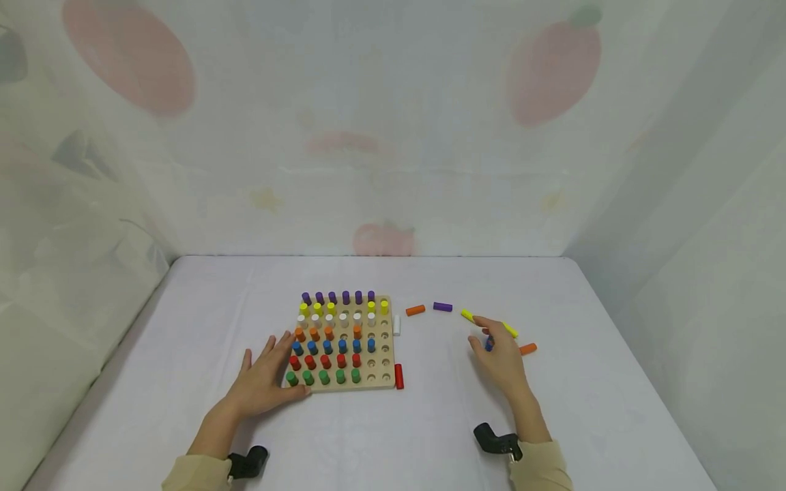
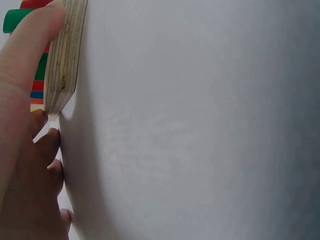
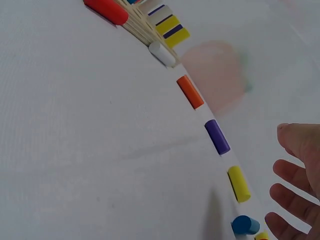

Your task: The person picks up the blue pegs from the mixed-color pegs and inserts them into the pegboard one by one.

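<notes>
A wooden pegboard (image 1: 383,349) carries rows of green, red, blue, orange, white, yellow and purple pegs. At its front left corner my left hand (image 1: 266,383) touches it, thumb on the front edge and the other fingers spread along the left side. In the left wrist view the thumb (image 2: 37,37) lies against the board's layered edge (image 2: 67,55). Over to the right, my right hand (image 1: 500,356) hovers around a blue peg (image 1: 489,343), partly hidden by it. The right wrist view has the fingers apart beside that blue peg (image 3: 245,225), with nothing between them.
Loose pegs lie right of the board: white (image 1: 396,325), red (image 1: 399,376), orange (image 1: 415,310) and purple (image 1: 443,307). Near the right hand are two yellow pegs (image 1: 510,330) and another orange peg (image 1: 528,348). A white cloth (image 1: 393,443) covers the table.
</notes>
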`<action>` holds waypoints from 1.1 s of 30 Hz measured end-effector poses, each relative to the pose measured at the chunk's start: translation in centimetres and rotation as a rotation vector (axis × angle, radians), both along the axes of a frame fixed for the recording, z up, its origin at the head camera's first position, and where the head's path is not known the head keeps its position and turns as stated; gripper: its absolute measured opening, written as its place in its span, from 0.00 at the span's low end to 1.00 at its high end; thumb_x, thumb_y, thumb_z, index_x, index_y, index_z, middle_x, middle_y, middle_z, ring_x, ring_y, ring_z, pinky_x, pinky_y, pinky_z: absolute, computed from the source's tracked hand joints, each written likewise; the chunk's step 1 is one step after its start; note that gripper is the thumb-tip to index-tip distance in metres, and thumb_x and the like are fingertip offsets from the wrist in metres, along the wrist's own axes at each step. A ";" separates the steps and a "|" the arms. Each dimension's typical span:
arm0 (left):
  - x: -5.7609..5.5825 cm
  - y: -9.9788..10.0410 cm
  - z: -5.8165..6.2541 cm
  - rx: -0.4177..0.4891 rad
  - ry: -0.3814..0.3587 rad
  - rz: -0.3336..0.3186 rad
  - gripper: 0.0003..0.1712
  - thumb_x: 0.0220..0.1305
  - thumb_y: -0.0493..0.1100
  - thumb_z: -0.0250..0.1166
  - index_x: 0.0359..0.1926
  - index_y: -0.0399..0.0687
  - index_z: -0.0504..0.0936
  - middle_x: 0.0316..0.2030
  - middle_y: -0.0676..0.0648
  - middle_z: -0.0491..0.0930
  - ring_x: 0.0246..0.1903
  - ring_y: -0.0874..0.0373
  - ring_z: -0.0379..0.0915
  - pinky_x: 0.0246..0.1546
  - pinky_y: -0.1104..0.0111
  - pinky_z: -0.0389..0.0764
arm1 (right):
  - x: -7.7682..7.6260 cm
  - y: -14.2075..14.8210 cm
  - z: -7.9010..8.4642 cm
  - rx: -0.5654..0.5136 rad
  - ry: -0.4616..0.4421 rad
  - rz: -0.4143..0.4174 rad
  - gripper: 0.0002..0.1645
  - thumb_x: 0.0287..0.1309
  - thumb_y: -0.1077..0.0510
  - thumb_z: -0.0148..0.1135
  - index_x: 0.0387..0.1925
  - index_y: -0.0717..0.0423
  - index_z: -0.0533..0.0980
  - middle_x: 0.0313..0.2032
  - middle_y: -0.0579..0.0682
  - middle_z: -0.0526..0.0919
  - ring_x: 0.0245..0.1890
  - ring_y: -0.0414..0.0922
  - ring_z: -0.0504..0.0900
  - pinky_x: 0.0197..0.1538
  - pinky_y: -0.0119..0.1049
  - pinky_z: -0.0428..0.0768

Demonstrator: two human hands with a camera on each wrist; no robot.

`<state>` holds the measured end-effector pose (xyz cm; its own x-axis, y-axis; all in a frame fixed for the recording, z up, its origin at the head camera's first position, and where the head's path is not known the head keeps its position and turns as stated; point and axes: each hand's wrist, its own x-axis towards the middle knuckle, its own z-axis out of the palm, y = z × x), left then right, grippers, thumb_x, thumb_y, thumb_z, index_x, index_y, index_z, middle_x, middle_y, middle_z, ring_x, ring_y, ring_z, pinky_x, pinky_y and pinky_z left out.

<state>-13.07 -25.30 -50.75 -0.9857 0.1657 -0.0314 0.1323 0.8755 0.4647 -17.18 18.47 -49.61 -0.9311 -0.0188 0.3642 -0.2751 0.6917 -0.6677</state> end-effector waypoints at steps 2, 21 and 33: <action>0.0 0.0 0.0 -0.001 -0.003 0.000 0.62 0.37 0.72 0.67 0.70 0.50 0.53 0.70 0.41 0.52 0.69 0.38 0.40 0.61 0.35 0.32 | 0.1 0.5 -0.2 0.004 0.007 -0.007 0.24 0.51 0.61 0.65 0.52 0.57 0.74 0.48 0.54 0.80 0.44 0.51 0.78 0.42 0.46 0.78; 0.1 -0.1 -0.1 -0.002 -0.024 0.001 0.63 0.38 0.72 0.67 0.71 0.52 0.51 0.70 0.42 0.51 0.69 0.38 0.39 0.61 0.35 0.31 | 1.0 2.6 -1.2 0.124 -0.030 -0.075 0.27 0.48 0.62 0.66 0.52 0.63 0.74 0.47 0.60 0.78 0.46 0.54 0.78 0.47 0.49 0.77; 0.0 0.0 0.0 -0.002 -0.016 0.001 0.63 0.38 0.73 0.67 0.71 0.51 0.52 0.70 0.42 0.51 0.69 0.38 0.38 0.61 0.36 0.31 | 0.9 2.7 -1.1 0.234 -0.188 -0.107 0.29 0.50 0.56 0.64 0.55 0.63 0.72 0.53 0.65 0.74 0.51 0.60 0.72 0.54 0.54 0.72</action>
